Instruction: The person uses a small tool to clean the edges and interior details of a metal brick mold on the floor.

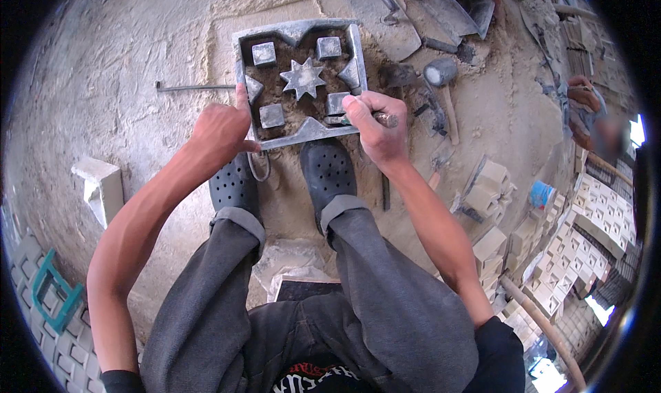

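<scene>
A grey metal block mould [296,143] lies on the sandy floor before my feet. Inside it, an eight-pointed star core [302,79] and several square cores [263,54] stand among damp, dark mix. My left hand [224,130] grips the mould's left side near the close corner, index finger along the rim and thumb at the corner. My right hand [383,128] is closed around a small tool with a rounded handle [385,119]. A narrow flat part of that tool shows by the close right square core, inside the rim; the fingers cover the rest.
A thin metal rod [196,87] lies left of the mould. To its right are a mallet [441,71] and a shovel [399,38]. A white block [98,186] stands at left; patterned blocks [585,234] are stacked at right. Another person [585,104] is at far right.
</scene>
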`<state>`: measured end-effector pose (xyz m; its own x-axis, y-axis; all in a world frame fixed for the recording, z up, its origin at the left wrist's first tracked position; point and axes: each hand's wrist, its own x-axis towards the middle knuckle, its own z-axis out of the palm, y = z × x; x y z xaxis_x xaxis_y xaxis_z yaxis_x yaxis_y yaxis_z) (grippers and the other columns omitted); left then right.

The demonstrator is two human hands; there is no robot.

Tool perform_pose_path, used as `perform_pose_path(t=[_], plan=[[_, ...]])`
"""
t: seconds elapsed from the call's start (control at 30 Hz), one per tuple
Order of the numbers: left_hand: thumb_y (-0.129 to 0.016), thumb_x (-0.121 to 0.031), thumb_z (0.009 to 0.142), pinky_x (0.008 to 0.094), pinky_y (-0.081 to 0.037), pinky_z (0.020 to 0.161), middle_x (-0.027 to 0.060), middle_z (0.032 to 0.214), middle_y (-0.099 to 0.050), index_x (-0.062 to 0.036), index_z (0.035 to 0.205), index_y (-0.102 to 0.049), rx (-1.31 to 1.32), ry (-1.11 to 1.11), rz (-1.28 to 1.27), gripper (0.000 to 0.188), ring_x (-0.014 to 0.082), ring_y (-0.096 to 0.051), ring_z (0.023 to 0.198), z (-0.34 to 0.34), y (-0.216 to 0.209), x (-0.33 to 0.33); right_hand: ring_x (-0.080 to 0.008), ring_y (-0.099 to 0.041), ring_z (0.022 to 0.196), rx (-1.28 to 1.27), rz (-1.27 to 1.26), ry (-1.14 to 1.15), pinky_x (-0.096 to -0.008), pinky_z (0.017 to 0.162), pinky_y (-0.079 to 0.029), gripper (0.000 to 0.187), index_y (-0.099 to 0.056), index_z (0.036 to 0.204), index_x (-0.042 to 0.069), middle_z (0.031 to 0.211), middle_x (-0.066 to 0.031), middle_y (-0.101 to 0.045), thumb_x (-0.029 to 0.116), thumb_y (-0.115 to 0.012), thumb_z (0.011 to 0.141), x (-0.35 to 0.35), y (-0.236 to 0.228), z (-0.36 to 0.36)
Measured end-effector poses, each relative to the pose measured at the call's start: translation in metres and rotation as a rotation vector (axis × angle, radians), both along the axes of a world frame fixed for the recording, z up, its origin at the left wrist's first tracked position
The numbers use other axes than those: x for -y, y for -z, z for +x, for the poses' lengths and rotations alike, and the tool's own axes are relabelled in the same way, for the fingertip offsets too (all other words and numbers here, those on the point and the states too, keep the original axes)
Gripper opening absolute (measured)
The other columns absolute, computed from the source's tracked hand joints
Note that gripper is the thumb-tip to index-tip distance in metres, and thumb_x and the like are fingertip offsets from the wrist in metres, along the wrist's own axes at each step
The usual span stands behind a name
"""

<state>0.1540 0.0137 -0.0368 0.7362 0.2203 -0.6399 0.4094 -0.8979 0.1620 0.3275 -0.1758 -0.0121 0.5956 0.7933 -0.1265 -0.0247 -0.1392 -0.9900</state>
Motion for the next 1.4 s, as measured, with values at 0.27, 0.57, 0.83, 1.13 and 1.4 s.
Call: perform_pose_path(t=[0.27,0.57,0.83,1.13,1.4], plan=[[-0.079,-0.047,0.066,0.0439,-0.050,0.065,0.0250,0.073,-0.062,0.0225,0.135,-0.016,0.037,0.007,0.019,0.117,0.0382,-0.063,0.072,-0.004,0.000,0.000,-0.0014,-0.031,0.054,-0.073,0.225,0.086,-0.0239,0.047,-0.024,0.037,-0.042,0.054,0.004,0.056,0.0079,-0.039,0.004,-0.061,0.085,0.000,-0.077,0.009],[-0.079,-0.046,0.066,0.0437,-0.049,0.064,0.0242,0.074,-0.062,0.0227,0.135,-0.017,0.014,0.000,0.019,0.116,0.0374,-0.063,0.072,-0.001,-0.003,0.001,-0.0027,-0.034,0.055,0.043,0.121,0.102,-0.0247,0.048,-0.025,0.036,-0.045,0.057,0.006,0.057,0.0069,-0.039,0.011,-0.067,0.085,-0.005,-0.002,-0.004],[-0.078,-0.047,0.067,0.0430,-0.049,0.064,0.0234,0.073,-0.062,0.0225,0.135,-0.019,0.019,0.030,0.033,0.114,0.0368,-0.063,0.071,-0.001,-0.002,0.002,-0.0035,-0.034,0.052,0.036,0.022,0.074,-0.0269,0.046,-0.025,0.036,-0.044,0.056,0.003,0.054,0.0060,-0.041,0.012,-0.060,0.087,-0.007,-0.008,0.006],[-0.074,-0.051,0.069,0.0403,-0.051,0.063,0.0195,0.067,-0.062,0.0236,0.135,-0.016,0.047,0.056,0.069,0.115,0.0329,-0.065,0.067,0.000,-0.002,0.002,-0.0053,-0.037,0.048,0.159,0.248,0.174,-0.0264,0.045,-0.030,0.032,-0.048,0.057,0.000,0.052,0.0015,-0.042,0.008,-0.059,0.086,0.000,-0.016,0.001],[-0.075,-0.052,0.066,0.0375,-0.051,0.059,0.0189,0.069,-0.063,0.0253,0.131,-0.024,0.055,0.088,0.104,0.113,0.0309,-0.065,0.065,-0.004,-0.001,0.001,-0.0072,-0.035,0.047,-0.020,0.165,0.219,-0.0293,0.044,-0.029,0.032,-0.044,0.057,0.000,0.051,-0.0011,-0.039,0.008,-0.057,0.086,0.004,-0.028,-0.014]])
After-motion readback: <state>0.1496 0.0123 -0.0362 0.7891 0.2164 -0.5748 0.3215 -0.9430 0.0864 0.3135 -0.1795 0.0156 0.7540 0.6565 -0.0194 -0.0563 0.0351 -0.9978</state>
